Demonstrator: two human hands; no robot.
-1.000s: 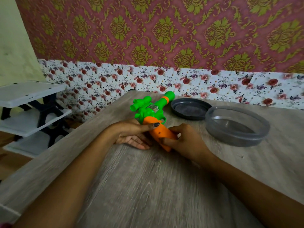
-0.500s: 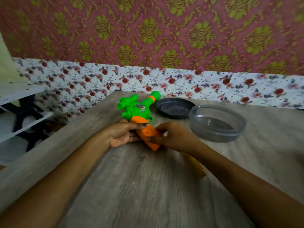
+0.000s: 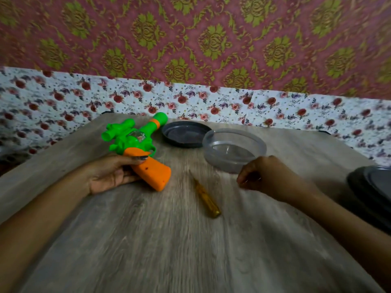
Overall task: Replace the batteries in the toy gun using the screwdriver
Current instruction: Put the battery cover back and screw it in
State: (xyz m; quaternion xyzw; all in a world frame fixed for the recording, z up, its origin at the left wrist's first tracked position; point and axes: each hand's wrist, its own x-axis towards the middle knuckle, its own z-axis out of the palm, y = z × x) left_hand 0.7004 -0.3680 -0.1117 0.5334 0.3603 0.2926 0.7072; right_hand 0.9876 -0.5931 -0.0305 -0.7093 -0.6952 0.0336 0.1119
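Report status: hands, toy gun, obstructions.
Left hand grips toy gun by orange handle. Right hand curled beside clear container, contents unclear. Screwdriver lies on table between hands. Nothing blocks it.

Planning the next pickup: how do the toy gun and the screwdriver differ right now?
The toy gun is held in the left hand; the screwdriver lies untouched on the table. The toy gun is bulky, green and orange; the screwdriver is slim and amber. Both point towards the far wall.
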